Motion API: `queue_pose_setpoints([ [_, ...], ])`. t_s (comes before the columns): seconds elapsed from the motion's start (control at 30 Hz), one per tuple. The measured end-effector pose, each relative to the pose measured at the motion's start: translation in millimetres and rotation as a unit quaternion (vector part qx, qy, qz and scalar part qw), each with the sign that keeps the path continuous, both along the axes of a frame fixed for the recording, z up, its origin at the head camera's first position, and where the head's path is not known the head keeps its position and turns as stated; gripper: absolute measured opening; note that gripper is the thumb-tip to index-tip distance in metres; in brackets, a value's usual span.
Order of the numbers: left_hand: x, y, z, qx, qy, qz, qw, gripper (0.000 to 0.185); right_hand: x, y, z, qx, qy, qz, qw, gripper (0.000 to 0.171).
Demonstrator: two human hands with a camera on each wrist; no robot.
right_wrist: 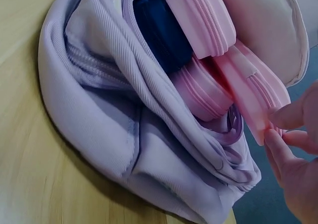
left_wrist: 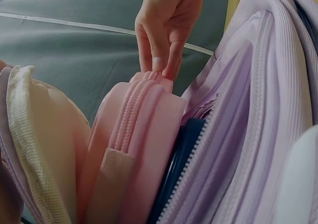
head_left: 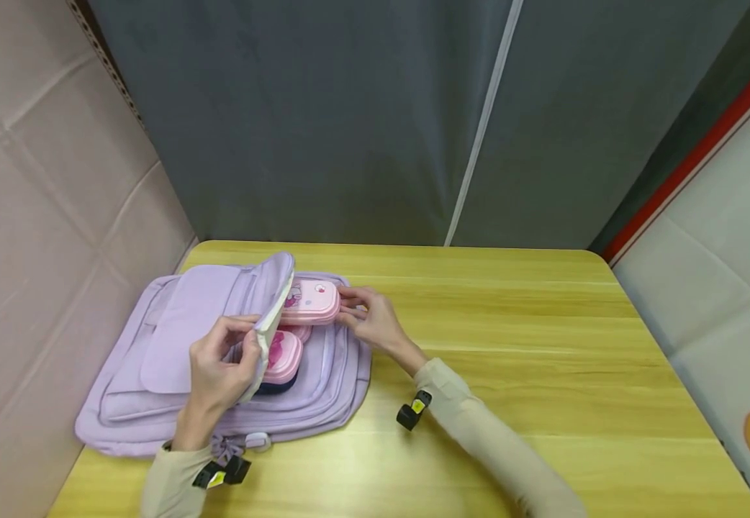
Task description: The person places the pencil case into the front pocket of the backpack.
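your left hand (head_left: 219,367) grips the soft backpack (head_left: 155,403) flap open; your right hand (head_left: 368,320) pinches the pink case (head_left: 310,301) end, half inside. looks light, stiff-shelled; hold its edges.

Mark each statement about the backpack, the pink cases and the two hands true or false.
1. The left hand holds the backpack flap open. True.
2. The right hand pinches the end of a pink case. True.
3. The backpack stands upright. False: it lies flat on the table.
4. Only one pink case is in the backpack. False: at least one more pink case shows below the top one.
5. The backpack is green. False: it is lilac.
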State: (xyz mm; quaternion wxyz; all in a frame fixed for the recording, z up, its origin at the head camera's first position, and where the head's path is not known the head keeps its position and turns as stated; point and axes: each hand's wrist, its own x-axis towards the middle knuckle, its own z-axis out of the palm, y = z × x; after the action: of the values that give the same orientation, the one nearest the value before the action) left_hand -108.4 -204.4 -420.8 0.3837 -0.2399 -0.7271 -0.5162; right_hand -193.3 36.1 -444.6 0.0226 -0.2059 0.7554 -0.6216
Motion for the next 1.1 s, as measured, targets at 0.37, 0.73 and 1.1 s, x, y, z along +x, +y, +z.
queue_pose_setpoints([
  [0.37,2.1,-0.6,-1.3,0.013,-0.015,-0.021,0.9996,0.012,-0.5,-23.2,3.1,-0.007,0.000,0.011,1.000,0.038],
  [0.73,4.1,1.2,-1.7,0.027,-0.036,-0.049,0.9978,0.016,1.3,-41.2,-6.7,-0.052,-0.008,0.005,0.999,0.040],
  [1.1,2.1,5.5,0.6,-0.048,-0.033,-0.004,0.9983,0.015,1.7,-30.7,-10.8,-0.014,-0.013,0.032,0.999,0.040],
])
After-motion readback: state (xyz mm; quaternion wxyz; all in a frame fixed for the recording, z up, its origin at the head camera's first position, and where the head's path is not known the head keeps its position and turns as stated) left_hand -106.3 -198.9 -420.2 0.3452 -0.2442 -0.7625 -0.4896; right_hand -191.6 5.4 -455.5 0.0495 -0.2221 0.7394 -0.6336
